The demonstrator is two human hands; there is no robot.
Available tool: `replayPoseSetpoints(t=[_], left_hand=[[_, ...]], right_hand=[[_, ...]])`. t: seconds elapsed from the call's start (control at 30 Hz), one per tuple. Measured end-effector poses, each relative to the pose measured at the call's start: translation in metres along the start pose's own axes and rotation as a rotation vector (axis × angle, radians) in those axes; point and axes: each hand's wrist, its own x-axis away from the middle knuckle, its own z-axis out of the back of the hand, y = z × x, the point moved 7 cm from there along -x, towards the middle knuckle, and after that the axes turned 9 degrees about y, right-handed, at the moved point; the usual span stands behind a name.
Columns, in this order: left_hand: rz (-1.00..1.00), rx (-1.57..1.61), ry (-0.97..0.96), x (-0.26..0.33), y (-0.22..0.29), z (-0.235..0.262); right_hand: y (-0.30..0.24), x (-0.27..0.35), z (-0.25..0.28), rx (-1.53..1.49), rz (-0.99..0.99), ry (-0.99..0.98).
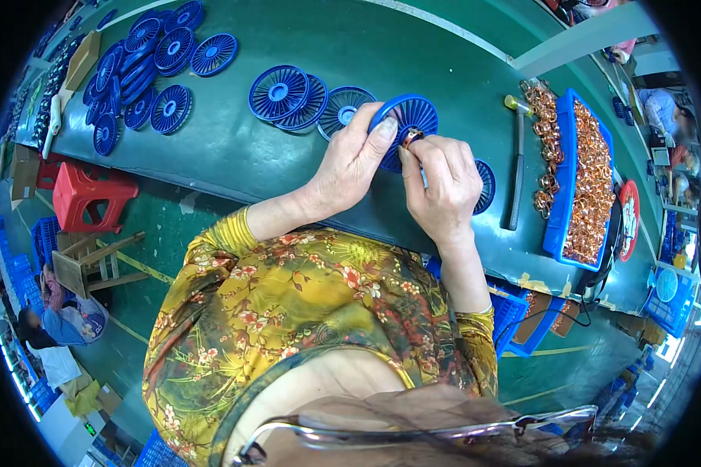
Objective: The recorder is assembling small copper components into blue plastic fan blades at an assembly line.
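Note:
A round blue plastic grille (406,109) with thin spokes is tilted up in front of me. My left hand (349,167) is closed on its rim, the thumb lying across the spokes. At the middle of the grille, my right hand (444,183) pinches a small copper-coloured ring (413,138). Whether the ring is seated on the hub or only touches it, I cannot tell. More blue grilles lie flat beside my hands: an overlapping pair (279,92), one (341,107) behind my left hand, and another (484,187) partly hidden by my right hand.
A hammer (516,167) with a yellow head lies right of my hands on the green table (226,148). Beyond it are loose copper rings (545,140) and a blue tray (554,226) full of them. Several blue grilles (136,70) are piled far left. A red stool (89,194) stands left.

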Motion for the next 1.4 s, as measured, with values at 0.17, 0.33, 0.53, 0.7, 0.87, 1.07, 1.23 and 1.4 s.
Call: replayPoseSetpoints(t=[0.17, 0.33, 0.53, 0.7, 0.87, 1.07, 1.23, 1.4], left_hand=[[-0.062, -0.120, 0.008, 0.012, -0.006, 0.000], [-0.050, -0.148, -0.002, 0.014, -0.009, 0.002], [0.215, 0.436, -0.237, 0.009, -0.013, -0.008], [0.129, 0.219, -0.308, 0.013, -0.006, -0.012], [0.043, 0.148, -0.306, 0.012, 0.003, -0.007], [-0.493, -0.466, 0.236, 0.003, 0.027, 0.066], [-0.610, -0.728, 0.715, -0.013, 0.006, 0.164], [-0.248, -0.981, 0.651, -0.018, -0.031, 0.212]], right_hand=[[-0.002, 0.003, -0.008, 0.001, -0.083, -0.087], [-0.005, 0.009, -0.005, -0.018, -0.143, 0.089], [-0.010, 0.004, 0.010, 0.118, -0.023, -0.050], [-0.009, 0.013, 0.018, -0.012, 0.036, -0.130], [0.001, 0.025, 0.015, -0.242, -0.088, -0.112], [0.074, 0.036, 0.030, -0.077, -0.540, -0.045], [0.149, 0.070, 0.075, 0.583, -0.648, -0.134], [0.168, 0.087, 0.081, 0.702, -0.622, -0.253]])
